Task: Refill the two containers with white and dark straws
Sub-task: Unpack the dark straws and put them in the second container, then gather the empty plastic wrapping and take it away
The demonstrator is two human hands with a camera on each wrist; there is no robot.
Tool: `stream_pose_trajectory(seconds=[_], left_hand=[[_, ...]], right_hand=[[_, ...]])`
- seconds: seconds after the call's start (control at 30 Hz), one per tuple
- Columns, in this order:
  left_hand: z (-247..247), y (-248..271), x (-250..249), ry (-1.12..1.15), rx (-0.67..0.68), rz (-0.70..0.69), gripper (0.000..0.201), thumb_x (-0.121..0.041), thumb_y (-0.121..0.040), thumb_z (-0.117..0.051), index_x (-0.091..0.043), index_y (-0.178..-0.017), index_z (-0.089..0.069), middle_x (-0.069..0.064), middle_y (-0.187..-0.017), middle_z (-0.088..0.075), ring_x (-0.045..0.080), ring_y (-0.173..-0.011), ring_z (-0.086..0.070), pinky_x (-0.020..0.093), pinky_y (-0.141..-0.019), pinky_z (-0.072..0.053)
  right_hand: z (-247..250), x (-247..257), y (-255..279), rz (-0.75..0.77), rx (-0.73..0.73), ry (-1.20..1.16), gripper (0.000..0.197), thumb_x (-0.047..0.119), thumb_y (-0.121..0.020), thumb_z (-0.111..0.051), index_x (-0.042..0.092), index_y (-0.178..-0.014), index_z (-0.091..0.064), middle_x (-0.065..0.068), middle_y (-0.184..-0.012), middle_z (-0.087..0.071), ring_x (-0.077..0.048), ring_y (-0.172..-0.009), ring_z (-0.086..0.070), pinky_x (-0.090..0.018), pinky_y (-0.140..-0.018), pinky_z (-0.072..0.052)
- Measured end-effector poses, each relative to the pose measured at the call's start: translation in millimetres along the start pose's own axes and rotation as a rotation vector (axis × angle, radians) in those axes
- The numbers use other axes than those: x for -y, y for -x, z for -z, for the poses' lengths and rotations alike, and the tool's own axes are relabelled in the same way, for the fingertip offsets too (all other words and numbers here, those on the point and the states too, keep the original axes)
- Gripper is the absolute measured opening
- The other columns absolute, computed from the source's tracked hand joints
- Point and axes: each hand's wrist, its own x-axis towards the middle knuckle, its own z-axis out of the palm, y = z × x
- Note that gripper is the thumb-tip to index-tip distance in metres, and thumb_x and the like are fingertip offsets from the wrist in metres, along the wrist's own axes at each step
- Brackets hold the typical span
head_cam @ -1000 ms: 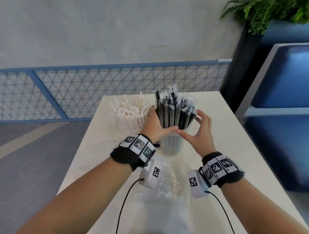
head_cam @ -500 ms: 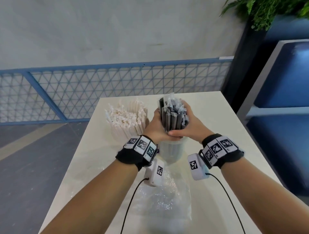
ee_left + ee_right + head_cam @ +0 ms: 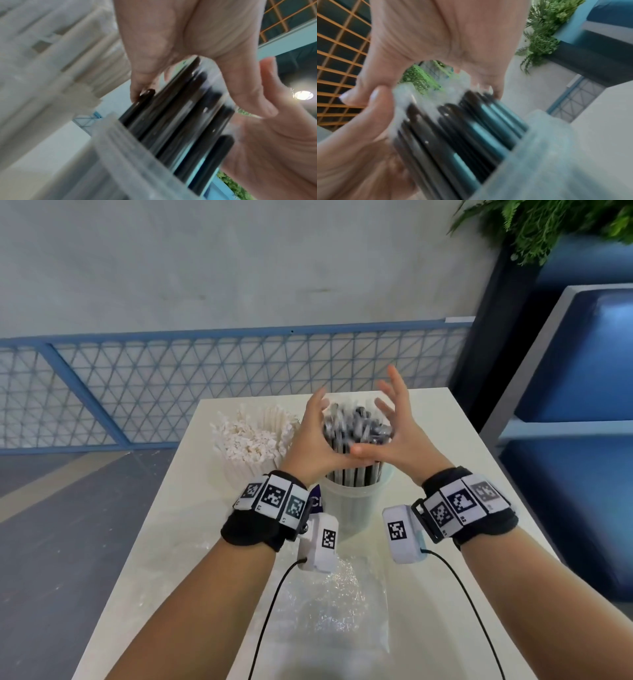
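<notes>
Right hand point(image 3: 397, 436) fingers opened; glossy dark straws point(image 3: 356, 429) (wrapped) upright.

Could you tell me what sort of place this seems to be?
Probably a café or canteen seating area: a white table holds containers of wrapped white straws and dark straws, with a blue padded bench and a plant alongside.
</notes>
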Motion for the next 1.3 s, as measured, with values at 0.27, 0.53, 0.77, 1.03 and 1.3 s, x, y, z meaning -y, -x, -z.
stream_pose_trajectory(seconds=[0.27, 0.53, 0.77, 1.03, 1.3], left_hand=[[1, 4, 28, -0.122, 0.103, 0.192, 0.140, -0.040, -0.034, -0.089, -0.016, -0.147, -0.009, 0.002, -0.146, -0.037, 0.016, -0.134, -0.037, 0.036, -0.114, -0.029], [-9, -1, 22, 0.012, -0.044, 0.117, 0.107, -0.032, -0.032, -0.084, -0.019, -0.128, -0.040, -0.003, -0.114, -0.060, 0.017, -0.111, -0.059, 0.044, -0.099, -0.048], [-1, 21, -6, -0.134, -0.018, 0.023, 0.123, -0.030, -0.056, -0.086, -0.026, -0.149, -0.006, -0.009, -0.154, -0.023, -0.001, -0.136, -0.024, 0.028, -0.114, -0.026], [20, 99, 60, -0.462, -0.331, -0.251, 0.024, -0.022, -0.081, -0.069, -0.012, -0.102, -0.063, -0.001, -0.104, -0.064, 0.002, -0.099, -0.055, 0.014, -0.087, -0.042], [39, 112, 142, -1.123, 0.428, 0.528, 0.075, -0.032, -0.093, -0.050, -0.015, -0.149, -0.004, 0.004, -0.159, -0.005, 0.028, -0.146, 0.002, 0.050, -0.116, -0.004]], right_hand=[[-3, -29, 10, -0.242, 0.110, 0.075, 0.132, 0.025, -0.060, -0.085, 0.029, -0.146, 0.016, -0.003, -0.154, -0.020, -0.015, -0.140, -0.027, -0.033, -0.114, -0.025], [-22, -19, 8, -0.118, -0.156, 0.115, 0.078, 0.023, -0.067, -0.082, 0.018, -0.132, -0.038, 0.003, -0.116, -0.059, -0.015, -0.110, -0.056, -0.030, -0.096, -0.045], [-16, 11, 15, 0.124, -0.300, 0.148, 0.092, 0.038, -0.070, -0.076, 0.019, -0.143, -0.024, 0.008, -0.137, -0.034, 0.001, -0.126, -0.033, -0.003, -0.101, -0.025], [-68, -24, 80, 0.456, -0.601, 0.353, 0.016, 0.014, -0.084, -0.055, 0.010, -0.100, -0.057, 0.001, -0.101, -0.053, -0.010, -0.100, -0.047, -0.016, -0.094, -0.037], [-122, -101, 98, -0.030, 0.264, 0.581, 0.043, 0.021, -0.085, -0.057, 0.014, -0.127, -0.048, -0.002, -0.133, -0.047, -0.017, -0.121, -0.048, -0.032, -0.103, -0.039]])
